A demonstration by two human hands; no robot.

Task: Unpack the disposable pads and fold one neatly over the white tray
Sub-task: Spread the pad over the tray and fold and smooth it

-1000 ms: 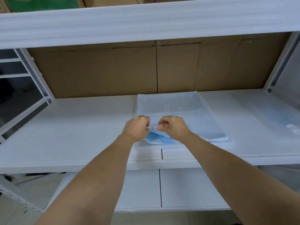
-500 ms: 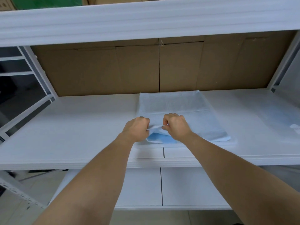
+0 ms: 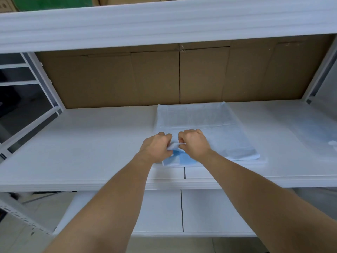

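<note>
Pinching pad (image 3: pixel 209 125) corner w/ left hand (image 3: pixel 156 147) & right hand (image 3: pixel 195 143), fingers curled.

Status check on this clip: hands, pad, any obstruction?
Left hand and right hand both pinch the near edge of the disposable pad. Pad lies spread on the white shelf, blue underside showing at the lifted edge. Nothing in the way.

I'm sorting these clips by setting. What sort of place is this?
Probably a storeroom or warehouse: white metal shelving, flattened cardboard lining its back, and boxes on the shelf above. Both hands work a disposable pad there.
</note>
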